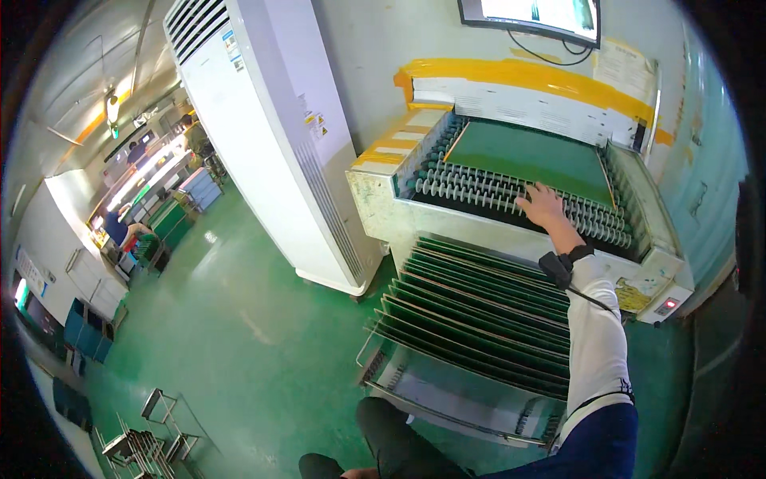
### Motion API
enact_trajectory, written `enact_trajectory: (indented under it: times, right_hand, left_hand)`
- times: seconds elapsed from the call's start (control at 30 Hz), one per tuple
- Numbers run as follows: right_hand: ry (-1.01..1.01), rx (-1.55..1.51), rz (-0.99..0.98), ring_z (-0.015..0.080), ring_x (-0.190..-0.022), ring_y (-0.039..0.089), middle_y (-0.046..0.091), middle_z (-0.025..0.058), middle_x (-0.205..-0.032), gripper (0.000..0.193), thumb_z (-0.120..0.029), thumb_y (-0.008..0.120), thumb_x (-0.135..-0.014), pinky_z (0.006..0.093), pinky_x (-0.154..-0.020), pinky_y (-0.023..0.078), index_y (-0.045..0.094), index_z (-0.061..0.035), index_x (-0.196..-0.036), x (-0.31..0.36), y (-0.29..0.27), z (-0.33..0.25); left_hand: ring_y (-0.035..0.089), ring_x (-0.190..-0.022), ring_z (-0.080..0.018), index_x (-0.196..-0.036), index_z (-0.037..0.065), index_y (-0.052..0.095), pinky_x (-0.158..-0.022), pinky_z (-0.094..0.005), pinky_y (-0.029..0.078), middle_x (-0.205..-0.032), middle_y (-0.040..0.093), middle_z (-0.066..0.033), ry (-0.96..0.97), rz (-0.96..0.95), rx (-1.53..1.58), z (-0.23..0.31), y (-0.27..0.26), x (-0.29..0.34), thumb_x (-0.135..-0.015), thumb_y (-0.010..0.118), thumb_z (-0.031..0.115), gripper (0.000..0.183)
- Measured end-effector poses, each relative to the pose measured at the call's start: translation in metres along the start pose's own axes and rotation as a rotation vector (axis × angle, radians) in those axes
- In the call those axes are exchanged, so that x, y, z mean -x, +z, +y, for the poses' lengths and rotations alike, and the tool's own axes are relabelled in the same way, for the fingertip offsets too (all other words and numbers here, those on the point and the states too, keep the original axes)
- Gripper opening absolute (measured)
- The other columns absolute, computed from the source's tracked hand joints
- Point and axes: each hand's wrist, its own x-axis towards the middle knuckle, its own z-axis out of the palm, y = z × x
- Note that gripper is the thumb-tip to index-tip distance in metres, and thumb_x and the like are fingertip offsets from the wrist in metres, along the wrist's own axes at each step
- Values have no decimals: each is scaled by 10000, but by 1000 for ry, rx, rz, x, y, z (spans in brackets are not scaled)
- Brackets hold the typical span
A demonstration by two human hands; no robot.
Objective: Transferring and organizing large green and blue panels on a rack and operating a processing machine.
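Observation:
My right hand (544,206) reaches out over the roller conveyor (487,188), its fingers spread and holding nothing. Just beyond the fingertips, a large flat green panel (531,160) lies on the rollers. I cannot tell whether the hand touches the rollers. Below my right forearm, several similar green panels (471,307) stand on edge, side by side, in a wire-framed rack (447,411). Only a sliver of my left hand (361,473) shows at the bottom edge by my leg, and its fingers are hidden.
A tall white floor air conditioner (279,152) stands left of the conveyor machine (375,199). A screen (531,17) hangs on the wall above. Metal stands (148,447) sit on the green floor at lower left. People (120,227) work at a far bench.

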Motion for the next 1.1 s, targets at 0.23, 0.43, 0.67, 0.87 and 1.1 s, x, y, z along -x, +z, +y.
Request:
enact_trajectory:
  times: [0.23, 0.43, 0.67, 0.87, 1.1]
  right_hand:
    - [-119, -8, 56, 356, -1323, 315, 361, 143, -1436, 631, -550, 491, -865, 551, -1063, 241, 469, -131, -1337, 47, -4, -15]
    - [-310, -140, -28, 326, -1271, 397, 435, 131, -1384, 582, -518, 515, -867, 485, -1032, 320, 501, -133, -1304, 109, -6, -40]
    - [-635, -385, -44, 337, -1158, 499, 543, 171, -1240, 407, -270, 617, -868, 402, -980, 400, 557, -47, -1203, 246, -30, -86]
    - [-759, -380, -95, 341, -1164, 484, 548, 159, -1240, 444, -286, 648, -831, 431, -991, 367, 554, -51, -1196, 344, -35, -105]
    - [-725, -206, -77, 337, -1204, 439, 472, 136, -1329, 494, -263, 680, -776, 453, -1001, 341, 548, -50, -1201, 397, -15, -114]
  left_hand:
    - [565, -1099, -201, -1160, 116, 595, -916, -336, 450, -1199, 594, -70, 57, -6, -31, -16, 27, 11, -879, 425, 193, 337]
    - [587, -1061, -216, -1126, 100, 614, -885, -346, 464, -1154, 615, -88, 126, -16, -63, -36, 51, 18, -868, 437, 183, 324]
    - [632, -969, -264, -1061, 43, 642, -814, -372, 486, -1051, 658, -147, 65, 0, 193, 51, -4, 77, -836, 487, 186, 308]
    - [623, -1007, -297, -1111, 35, 619, -836, -388, 478, -1117, 630, -184, 42, -180, -89, 39, 2, 56, -805, 498, 246, 391]
    - [618, -1017, -304, -1121, 43, 619, -843, -393, 475, -1127, 625, -188, 248, -21, 107, 25, 10, 55, -808, 492, 245, 394]
